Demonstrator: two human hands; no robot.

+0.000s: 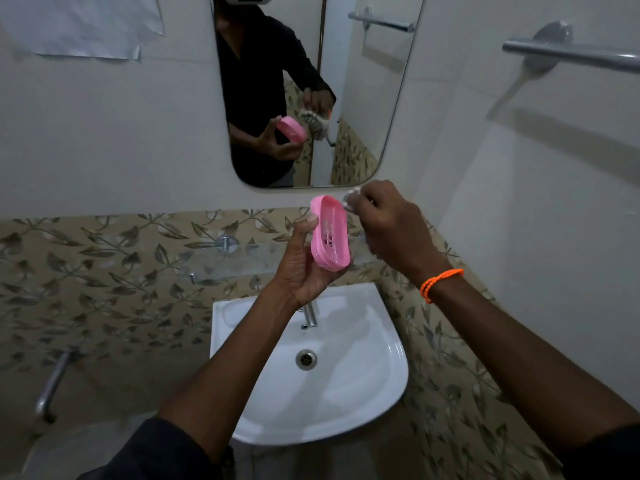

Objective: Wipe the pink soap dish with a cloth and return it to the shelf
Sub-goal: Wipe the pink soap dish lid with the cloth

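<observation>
My left hand (302,265) grips the pink soap dish (329,233) from below and holds it tilted on edge, its slotted inside turned toward me. Just right of the dish's top rim, my right hand (388,226) is curled around a pale cloth (350,199); only a small bunch of it shows past the fingers. The cloth sits close to the rim; whether it touches I cannot tell. Both hands hover above the glass shelf (239,261) on the leaf-patterned tiles. The mirror (360,98) shows the dish and the cloth from the other side.
A white sink (381,375) with a chrome tap (309,315) lies directly below my hands. A chrome towel bar (571,55) juts from the right wall. At the lower left a metal pipe (52,386) sticks out. Paper (83,22) is taped to the wall at the upper left.
</observation>
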